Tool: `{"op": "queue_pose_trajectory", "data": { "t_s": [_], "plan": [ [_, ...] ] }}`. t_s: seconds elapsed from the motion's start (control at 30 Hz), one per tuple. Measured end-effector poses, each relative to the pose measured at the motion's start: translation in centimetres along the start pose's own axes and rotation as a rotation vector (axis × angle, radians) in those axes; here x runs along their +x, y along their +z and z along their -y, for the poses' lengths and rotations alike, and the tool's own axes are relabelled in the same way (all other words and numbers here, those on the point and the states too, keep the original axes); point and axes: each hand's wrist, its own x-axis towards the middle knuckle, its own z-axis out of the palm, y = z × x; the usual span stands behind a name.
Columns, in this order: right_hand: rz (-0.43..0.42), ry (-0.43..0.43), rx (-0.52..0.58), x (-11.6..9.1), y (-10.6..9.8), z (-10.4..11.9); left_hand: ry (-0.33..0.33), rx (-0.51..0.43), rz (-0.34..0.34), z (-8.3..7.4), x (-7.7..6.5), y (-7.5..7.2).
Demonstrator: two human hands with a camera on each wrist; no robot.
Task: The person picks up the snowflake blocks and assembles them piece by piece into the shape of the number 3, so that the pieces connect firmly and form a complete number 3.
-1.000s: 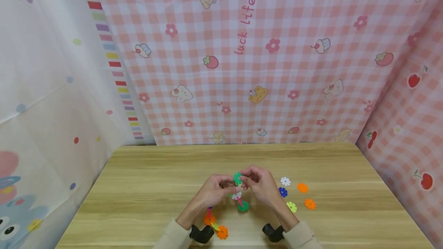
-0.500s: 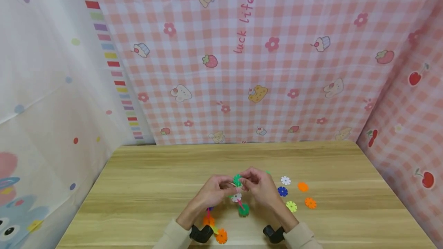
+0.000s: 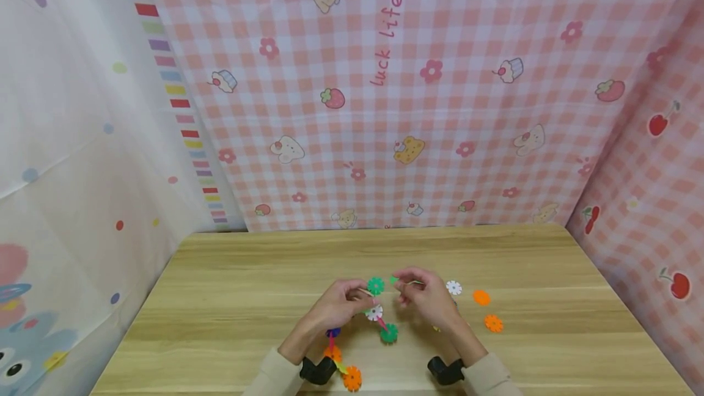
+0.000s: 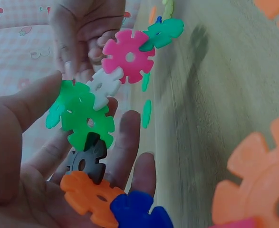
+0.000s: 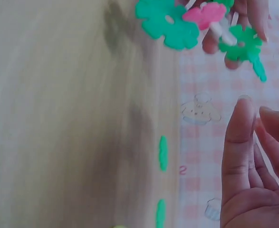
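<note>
Head view: a person's left hand [image 3: 337, 305] holds a chain of notched plastic discs [image 3: 374, 312] over the wood-grain table [image 3: 231, 304], gripping it between thumb and fingers. The right hand [image 3: 425, 298], at 3 o'clock from the left, is apart from the chain, its fingers loosely bent. The chain's top green disc [image 3: 376, 286] stands at 2 o'clock from the left hand, between the 2 hands; an orange end disc [image 3: 352, 377] hangs near 6 o'clock, beside the black wrist mount [image 3: 318, 371].

In the left wrist view the discs slot edge into edge: teal [image 4: 165, 31], pink [image 4: 129, 56], white [image 4: 105, 86], bright green [image 4: 89, 126], dark grey [image 4: 84, 160], orange [image 4: 91, 197] and blue [image 4: 141, 213]. The thumb tip meets the green part.

The right wrist view shows the right thumb and forefinger tips just beside each other, near the chain but not touching it. 2 loose green discs [image 5: 163, 153] lie on the table.

From the right hand, a loose white disc [image 3: 453, 287] lies toward 2 o'clock, with 2 loose orange discs [image 3: 481, 297] around 3 o'clock. A pink gingham curtain [image 3: 352, 121] hangs at 12 o'clock.
</note>
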Motion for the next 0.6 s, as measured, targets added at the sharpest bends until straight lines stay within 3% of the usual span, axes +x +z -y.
{"op": "queue_pose_trajectory", "data": {
  "t_s": [0.37, 0.6],
  "plan": [
    [-0.065, 0.110, 0.030, 1.2, -0.6, -2.3, -0.044, -0.032, -0.036, 0.6, -0.1, -0.6],
    [-0.089, 0.163, 0.007, 2.3, 0.0, -2.7, -0.022, -0.059, -0.064, 0.9, -0.2, -0.9]
  ]
}}
